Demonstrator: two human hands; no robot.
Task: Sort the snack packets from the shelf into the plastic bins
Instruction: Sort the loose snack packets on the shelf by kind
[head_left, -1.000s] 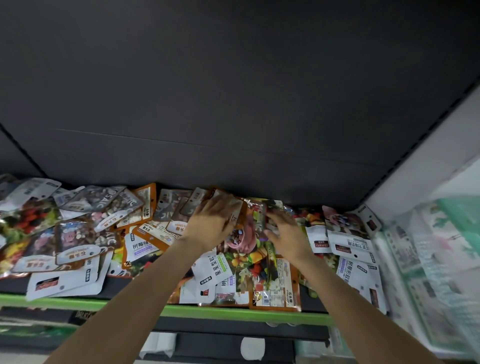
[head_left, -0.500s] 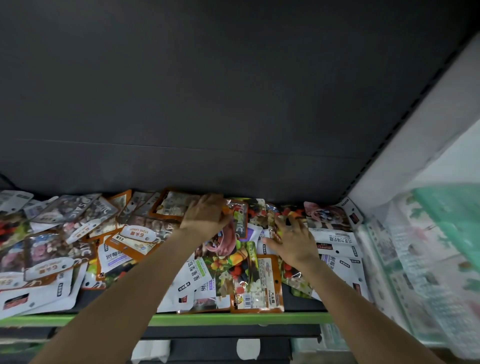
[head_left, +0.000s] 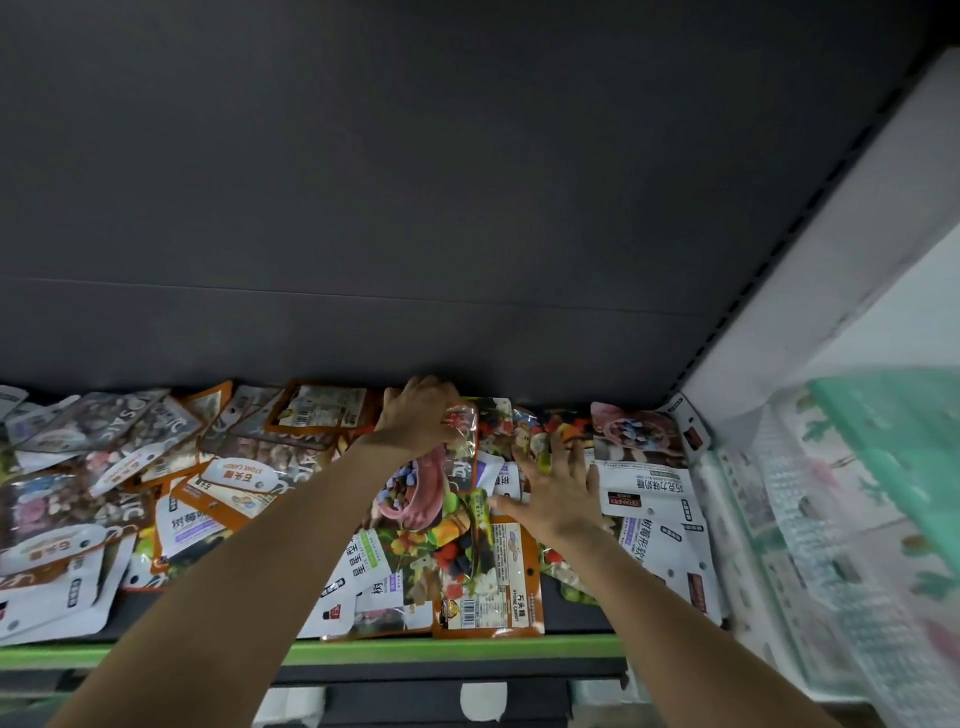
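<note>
Snack packets (head_left: 291, 483) lie in a loose, overlapping heap along the dark shelf (head_left: 576, 616), spread from its left end to its right corner and reaching back to the dark rear panel (head_left: 467, 208). Most are white, orange-edged or clear-fronted, with candy visible through the film.

Left hand (head_left: 418, 415): reached to the back of the heap, near the rear panel. Its fingers are curled down over the top edge of a clear-fronted packet (head_left: 460, 441) and grip it; the packet's upper end is crumpled under them.

Right hand (head_left: 558, 488): laid palm-down on the heap just right of the left hand. Its fingers are spread and straight, pressing flat on the packets beneath; it grasps nothing.

An orange-bordered packet (head_left: 511, 582) with a barcode lies face-down at the front of the heap, between the two forearms, its lower end close to the green shelf edge (head_left: 415, 649).

To the right of the shelf, past the white upright (head_left: 810, 291), stand translucent plastic bins (head_left: 810, 545); one at far right is green (head_left: 893, 452). They are blurred, and their contents cannot be made out.
</note>
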